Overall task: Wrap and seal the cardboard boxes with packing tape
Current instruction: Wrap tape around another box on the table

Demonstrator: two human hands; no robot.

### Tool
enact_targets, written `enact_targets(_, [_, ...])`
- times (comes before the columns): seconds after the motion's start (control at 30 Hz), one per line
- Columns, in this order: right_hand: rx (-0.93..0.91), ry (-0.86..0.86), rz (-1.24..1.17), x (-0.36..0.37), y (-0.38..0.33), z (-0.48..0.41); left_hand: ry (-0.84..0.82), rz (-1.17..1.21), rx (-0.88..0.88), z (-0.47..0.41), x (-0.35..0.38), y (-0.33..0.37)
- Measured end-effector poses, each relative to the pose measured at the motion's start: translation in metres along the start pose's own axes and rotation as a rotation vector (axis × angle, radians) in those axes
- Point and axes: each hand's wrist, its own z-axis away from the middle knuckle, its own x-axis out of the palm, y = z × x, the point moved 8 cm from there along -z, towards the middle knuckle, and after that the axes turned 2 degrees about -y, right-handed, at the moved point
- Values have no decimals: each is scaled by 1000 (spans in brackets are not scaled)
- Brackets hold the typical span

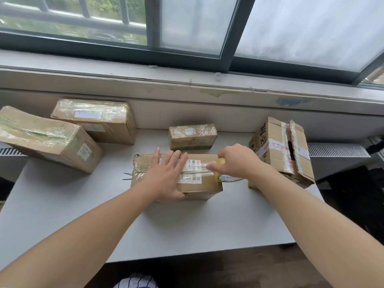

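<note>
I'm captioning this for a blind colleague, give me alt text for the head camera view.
A person's left hand presses flat on a brown cardboard box on a white table while the right hand pulls clear tape across it from a yellow-cored tape roll. Four other taped boxes surround it below a window.

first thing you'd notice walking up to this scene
Two hands meet on the middle box at the table's centre: the left hand presses flat on its top while the right hand grips a tape roll at its right end, with a clear strip stretched across the label. Four more boxes ring it, and the right box gapes open at its top seam.
</note>
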Motion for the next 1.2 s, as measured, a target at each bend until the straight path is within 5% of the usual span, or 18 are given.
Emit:
enact_targets(0.53, [162, -121, -109, 62, 56, 0, 116, 13, 107, 11, 3, -27])
enact_targets(0.8, [89, -157, -183, 93, 57, -27, 0, -58, 126, -2, 4, -20])
enact_targets(1.2, [1, -155, -229, 117, 60, -46, 12, -78, 271, -43, 3, 73])
